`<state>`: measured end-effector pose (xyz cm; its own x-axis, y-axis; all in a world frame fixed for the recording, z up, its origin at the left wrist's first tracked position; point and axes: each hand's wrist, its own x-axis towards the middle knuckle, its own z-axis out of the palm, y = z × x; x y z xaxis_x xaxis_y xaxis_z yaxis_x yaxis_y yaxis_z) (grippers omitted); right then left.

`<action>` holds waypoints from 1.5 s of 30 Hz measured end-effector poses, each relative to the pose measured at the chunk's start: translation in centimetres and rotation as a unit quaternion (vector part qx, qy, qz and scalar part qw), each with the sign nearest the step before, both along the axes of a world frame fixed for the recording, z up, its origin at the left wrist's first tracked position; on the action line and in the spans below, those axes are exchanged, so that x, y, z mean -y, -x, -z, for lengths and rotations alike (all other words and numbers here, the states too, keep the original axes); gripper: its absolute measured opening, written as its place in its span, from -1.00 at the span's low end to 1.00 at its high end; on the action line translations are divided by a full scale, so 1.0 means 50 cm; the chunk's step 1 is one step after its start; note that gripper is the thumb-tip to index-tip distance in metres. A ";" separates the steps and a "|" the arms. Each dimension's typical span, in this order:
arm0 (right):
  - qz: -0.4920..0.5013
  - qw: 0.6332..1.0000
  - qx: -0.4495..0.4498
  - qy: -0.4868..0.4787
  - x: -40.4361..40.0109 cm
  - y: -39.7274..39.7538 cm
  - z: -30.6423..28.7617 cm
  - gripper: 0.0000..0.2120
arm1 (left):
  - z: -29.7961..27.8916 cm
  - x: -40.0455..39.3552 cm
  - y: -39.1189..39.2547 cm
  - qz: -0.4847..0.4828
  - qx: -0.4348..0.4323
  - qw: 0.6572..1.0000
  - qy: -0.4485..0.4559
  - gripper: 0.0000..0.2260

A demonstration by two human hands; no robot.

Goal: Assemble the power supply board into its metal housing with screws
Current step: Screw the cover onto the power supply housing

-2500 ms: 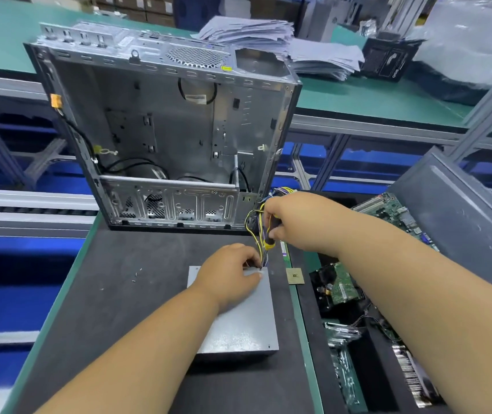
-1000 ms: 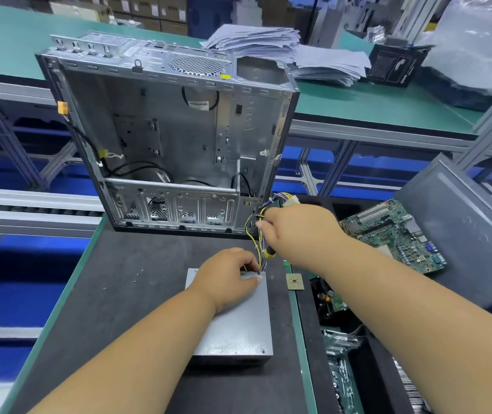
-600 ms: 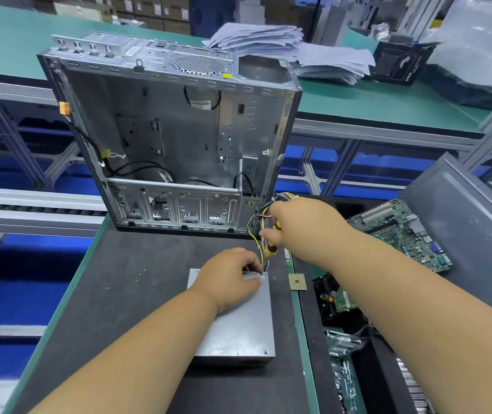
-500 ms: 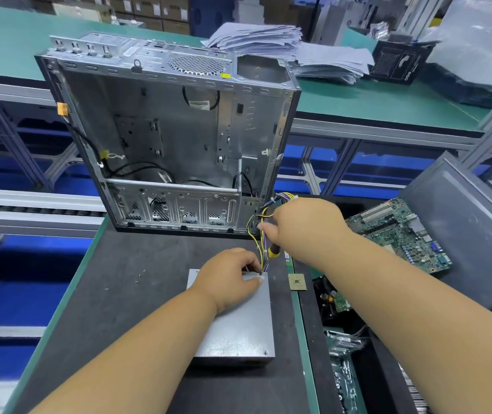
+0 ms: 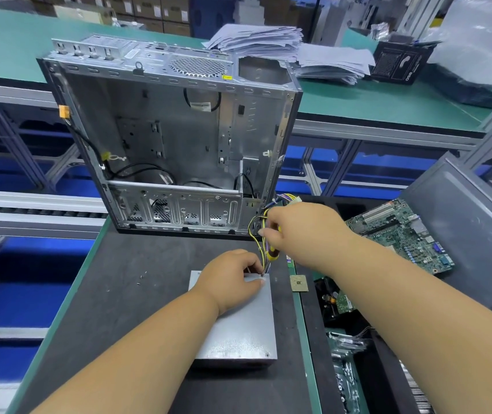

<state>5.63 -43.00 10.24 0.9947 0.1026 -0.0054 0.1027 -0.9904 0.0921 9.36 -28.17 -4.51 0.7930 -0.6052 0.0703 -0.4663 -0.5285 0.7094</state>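
While right hand point(image 5: 301, 231) grips wires point(image 5: 264, 234), left hand point(image 5: 232, 279) hides its pinching fingers point(image 5: 258, 265).

Left hand point(image 5: 232, 276) hides the far end of the supply point(image 5: 238, 330). Right hand point(image 5: 301, 231) covers the wire bundle point(image 5: 264, 234) mid-run. Specks on desk point(image 5: 125, 294) too small to identify.

My dark-matted bench point(image 5: 95, 294) in front; green-topped bench point(image 5: 358, 100) behind it on grey aluminium frame legs point(image 5: 337, 165), brown cardboard boxes point(image 5: 155, 13) beyond.

The right hand point(image 5: 301, 231) has shifted slightly along the cable bundle point(image 5: 264, 243).
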 end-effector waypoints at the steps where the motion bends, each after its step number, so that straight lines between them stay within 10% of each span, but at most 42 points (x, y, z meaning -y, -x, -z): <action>1: 0.004 1.000 0.006 0.020 0.000 0.000 0.005 -0.68 | 0.000 0.000 0.000 0.000 0.000 1.000 0.000 -0.92; 7: -0.018 0.995 -0.007 -0.099 0.001 0.006 0.005 -0.77 | 0.002 -0.001 0.000 -0.002 0.006 1.000 -0.004 -0.88; 45: -0.021 0.996 0.021 -0.084 0.002 0.006 0.007 -0.78 | 0.005 0.000 -0.004 -0.003 0.011 1.000 -0.005 -0.91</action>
